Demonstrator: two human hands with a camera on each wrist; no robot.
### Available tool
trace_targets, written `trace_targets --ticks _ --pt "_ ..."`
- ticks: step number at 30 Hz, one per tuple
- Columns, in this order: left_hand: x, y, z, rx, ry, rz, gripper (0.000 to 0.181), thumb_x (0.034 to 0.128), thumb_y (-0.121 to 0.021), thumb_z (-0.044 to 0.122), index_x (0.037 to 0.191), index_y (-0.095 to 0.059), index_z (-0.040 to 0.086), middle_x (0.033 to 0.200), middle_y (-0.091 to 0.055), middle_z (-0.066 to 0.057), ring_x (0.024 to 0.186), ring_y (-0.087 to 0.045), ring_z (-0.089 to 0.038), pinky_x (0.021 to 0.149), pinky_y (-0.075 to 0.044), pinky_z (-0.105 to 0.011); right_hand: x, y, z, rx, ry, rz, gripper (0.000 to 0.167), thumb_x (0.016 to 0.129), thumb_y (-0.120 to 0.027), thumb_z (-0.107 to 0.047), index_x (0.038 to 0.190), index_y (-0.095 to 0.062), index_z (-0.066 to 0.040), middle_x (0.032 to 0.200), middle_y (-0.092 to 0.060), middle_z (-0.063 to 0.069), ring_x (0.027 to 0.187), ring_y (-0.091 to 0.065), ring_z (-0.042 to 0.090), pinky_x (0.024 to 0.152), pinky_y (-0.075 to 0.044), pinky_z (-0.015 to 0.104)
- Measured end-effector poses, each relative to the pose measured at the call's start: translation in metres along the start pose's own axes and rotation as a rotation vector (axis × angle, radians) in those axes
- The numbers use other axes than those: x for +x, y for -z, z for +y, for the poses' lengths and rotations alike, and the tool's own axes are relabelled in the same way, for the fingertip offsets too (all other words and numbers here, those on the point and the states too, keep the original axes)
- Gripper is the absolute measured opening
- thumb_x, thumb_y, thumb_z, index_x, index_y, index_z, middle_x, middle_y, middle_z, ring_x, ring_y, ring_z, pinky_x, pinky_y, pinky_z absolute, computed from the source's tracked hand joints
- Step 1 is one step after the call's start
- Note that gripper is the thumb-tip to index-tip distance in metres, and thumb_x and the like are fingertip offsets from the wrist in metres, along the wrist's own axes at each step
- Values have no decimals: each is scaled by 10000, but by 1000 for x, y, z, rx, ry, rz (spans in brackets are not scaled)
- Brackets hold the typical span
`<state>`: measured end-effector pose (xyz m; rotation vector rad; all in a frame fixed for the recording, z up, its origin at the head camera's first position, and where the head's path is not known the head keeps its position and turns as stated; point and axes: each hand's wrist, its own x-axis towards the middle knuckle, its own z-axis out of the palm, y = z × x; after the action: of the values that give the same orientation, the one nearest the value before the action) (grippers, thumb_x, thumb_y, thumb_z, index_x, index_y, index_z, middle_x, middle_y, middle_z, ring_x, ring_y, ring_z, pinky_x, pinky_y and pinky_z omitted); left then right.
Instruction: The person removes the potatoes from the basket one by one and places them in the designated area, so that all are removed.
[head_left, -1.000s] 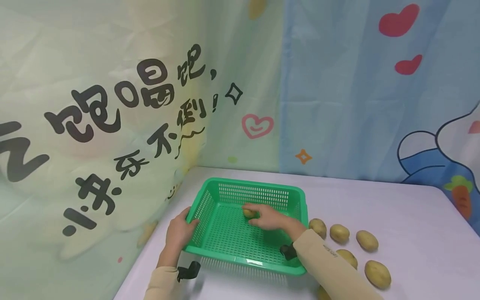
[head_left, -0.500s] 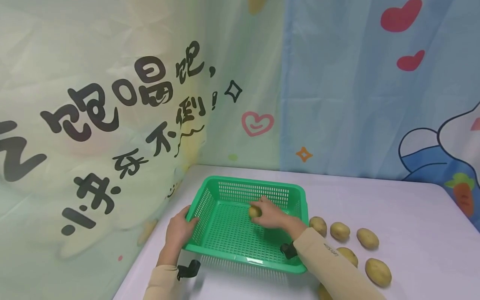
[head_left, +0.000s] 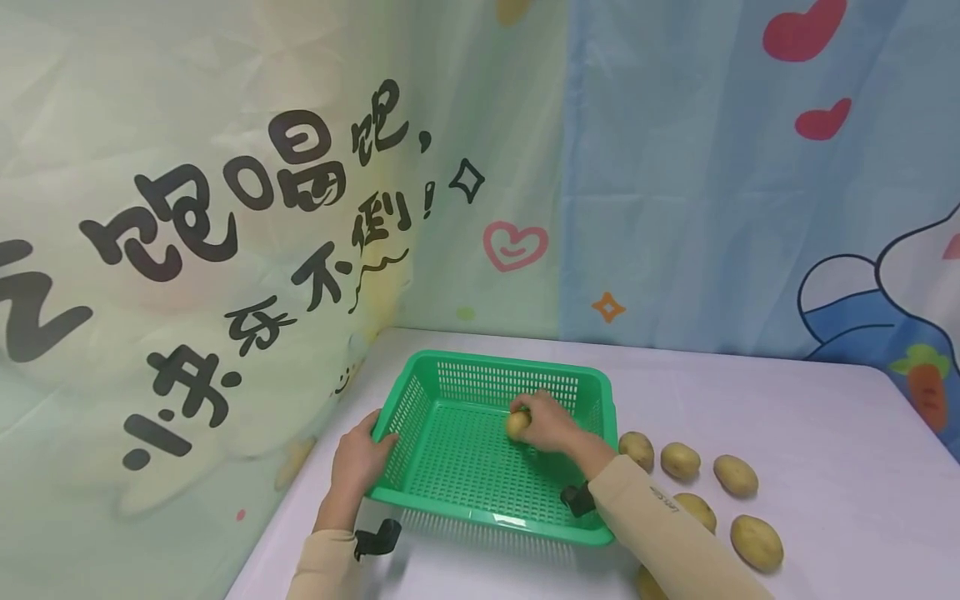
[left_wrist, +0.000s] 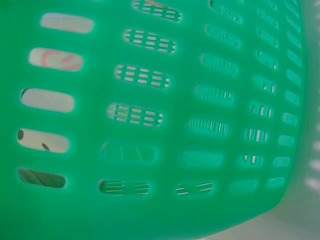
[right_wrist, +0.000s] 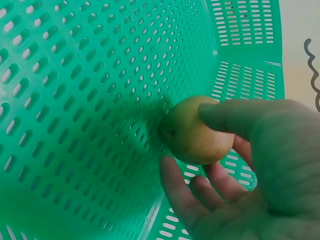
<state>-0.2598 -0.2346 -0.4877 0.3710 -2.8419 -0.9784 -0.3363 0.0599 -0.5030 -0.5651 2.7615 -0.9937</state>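
Observation:
A green plastic basket point(head_left: 480, 479) with slotted walls sits on the table. My left hand point(head_left: 360, 462) grips its left rim, the thumb lying over the inner side. Inside the basket, my right hand point(head_left: 551, 423) holds a potato point(head_left: 517, 426) near the back wall. In the right wrist view the thumb presses on the upper side of the potato point(right_wrist: 197, 132), with the fingers curled below it, close to the basket's slotted surface. The left wrist view is filled by the basket's slotted wall point(left_wrist: 170, 100); the left hand is out of sight there.
Several potatoes point(head_left: 736, 476) lie on the white table point(head_left: 825, 433) to the right of the basket, one partly behind the right sleeve point(head_left: 660, 525). Printed curtains point(head_left: 675, 167) hang behind and to the left of the table.
My right hand has closed around the potato and moved it a little to the right inside the basket. The left hand keeps its grip on the rim.

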Motion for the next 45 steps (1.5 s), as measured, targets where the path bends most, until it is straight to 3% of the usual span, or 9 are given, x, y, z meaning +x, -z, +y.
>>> trace_targets --ticks 7,14,18,23,32,41,45 --pt "-2 2 2 -13 11 -2 542 933 -636 237 1413 -494 29 1107 -667 -204 628 -550 -182 530 -416 -295 -1 1 -4 104 25 -111 283 805 -758 -25 1063 -688 -118 1074 -648 32 903 -575 198 706 -476 347" --pt "-3 5 3 -18 11 2 526 936 -634 234 1407 -504 37 1082 -672 -192 619 -542 -176 524 -412 -292 -3 3 -6 119 48 -199 362 832 -722 0 1173 -702 -121 1197 -642 78 961 -591 207 736 -496 347" --pt "-4 5 3 -22 7 8 524 935 -637 232 1405 -506 39 1084 -673 -194 613 -542 -173 525 -413 -296 -4 2 -6 114 71 -246 401 833 -697 27 1203 -694 -127 1213 -630 94 917 -574 185 707 -488 332" --pt "-3 4 1 -28 12 8 531 933 -640 227 1410 -501 39 1087 -672 -198 612 -543 -175 528 -416 -298 -5 4 -7 116 100 -253 383 828 -714 4 1197 -684 -93 1151 -634 92 867 -563 180 681 -482 330" --pt "-3 1 2 -63 32 1 547 931 -637 237 1426 -488 61 1068 -673 -188 579 -537 -174 504 -417 -300 -6 5 -7 174 119 -177 452 809 -730 -47 1253 -653 -89 1191 -630 103 920 -583 195 691 -494 332" --pt "-3 -1 -2 -50 41 -9 551 935 -636 245 1433 -480 67 1071 -672 -173 596 -545 -168 511 -428 -296 -10 7 -13 184 181 -158 502 826 -737 -128 1301 -592 -50 1113 -628 74 885 -576 169 683 -495 333" --pt "-2 0 -2 -48 17 -7 553 935 -639 237 1431 -478 52 1099 -669 -190 604 -550 -168 514 -433 -299 -14 11 -19 173 201 -146 508 823 -744 -140 1298 -591 -46 1101 -630 63 901 -582 169 689 -497 329"
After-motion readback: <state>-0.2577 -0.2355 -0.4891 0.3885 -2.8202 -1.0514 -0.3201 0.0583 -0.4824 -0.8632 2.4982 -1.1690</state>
